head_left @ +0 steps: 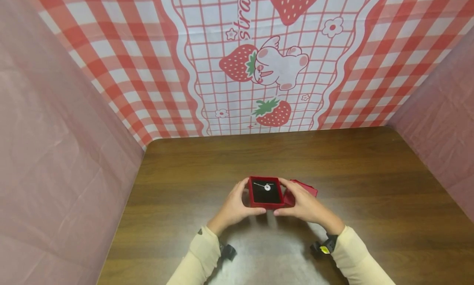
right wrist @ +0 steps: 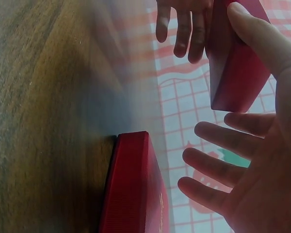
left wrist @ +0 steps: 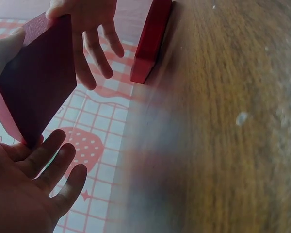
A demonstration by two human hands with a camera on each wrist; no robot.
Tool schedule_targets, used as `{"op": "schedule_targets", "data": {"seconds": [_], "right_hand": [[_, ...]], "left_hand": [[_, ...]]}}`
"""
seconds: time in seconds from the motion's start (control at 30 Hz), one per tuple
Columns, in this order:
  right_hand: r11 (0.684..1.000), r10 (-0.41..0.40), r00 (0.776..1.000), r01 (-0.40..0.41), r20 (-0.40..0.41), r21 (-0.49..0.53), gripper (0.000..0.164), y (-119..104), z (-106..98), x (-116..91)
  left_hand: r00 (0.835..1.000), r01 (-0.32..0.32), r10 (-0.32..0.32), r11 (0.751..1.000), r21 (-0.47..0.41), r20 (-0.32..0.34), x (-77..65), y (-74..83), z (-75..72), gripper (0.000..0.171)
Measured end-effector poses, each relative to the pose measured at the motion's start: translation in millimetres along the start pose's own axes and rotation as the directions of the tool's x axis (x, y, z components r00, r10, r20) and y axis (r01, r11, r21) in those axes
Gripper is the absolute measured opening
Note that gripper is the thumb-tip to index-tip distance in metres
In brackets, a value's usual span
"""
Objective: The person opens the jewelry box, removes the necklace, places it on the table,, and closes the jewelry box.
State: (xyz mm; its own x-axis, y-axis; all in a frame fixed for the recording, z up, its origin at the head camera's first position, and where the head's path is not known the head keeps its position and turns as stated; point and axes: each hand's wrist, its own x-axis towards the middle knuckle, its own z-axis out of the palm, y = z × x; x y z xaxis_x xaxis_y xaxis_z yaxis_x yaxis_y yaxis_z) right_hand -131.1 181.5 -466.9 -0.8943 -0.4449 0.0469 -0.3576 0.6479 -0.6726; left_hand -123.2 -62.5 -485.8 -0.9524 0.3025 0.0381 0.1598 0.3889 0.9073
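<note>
A small red jewelry box (head_left: 267, 205), without its lid, is held above the table by both hands. Inside it, a silver necklace (head_left: 267, 187) with a round pendant lies on a black insert (head_left: 262, 198). My left hand (head_left: 233, 207) grips the box's left side, thumb at the near edge and index finger at the far corner. On the opposite side, my right hand (head_left: 304, 203) pinches it likewise. The other fingers of both hands spread loosely below, as the wrist views show. The box's dark red underside (left wrist: 39, 80) faces the left wrist camera.
The red lid (right wrist: 128, 189), with gold lettering, rests on the wooden table (head_left: 207, 161) just behind my right hand. A strawberry-print checked cloth (head_left: 207, 91) hangs at the back, and pink cloth walls (head_left: 66, 153) stand on both sides.
</note>
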Motion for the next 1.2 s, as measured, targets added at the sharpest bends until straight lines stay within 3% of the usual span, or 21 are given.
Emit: {"op": "schedule_targets", "data": {"seconds": [1.2], "right_hand": [[0.990, -0.010, 0.999, 0.016, -0.043, 0.137, 0.097, -0.1, 4.2, 0.2]], "left_hand": [[1.000, 0.014, -0.014, 1.000, 0.021, 0.014, 0.3, -4.5, 1.9, 0.095]]}}
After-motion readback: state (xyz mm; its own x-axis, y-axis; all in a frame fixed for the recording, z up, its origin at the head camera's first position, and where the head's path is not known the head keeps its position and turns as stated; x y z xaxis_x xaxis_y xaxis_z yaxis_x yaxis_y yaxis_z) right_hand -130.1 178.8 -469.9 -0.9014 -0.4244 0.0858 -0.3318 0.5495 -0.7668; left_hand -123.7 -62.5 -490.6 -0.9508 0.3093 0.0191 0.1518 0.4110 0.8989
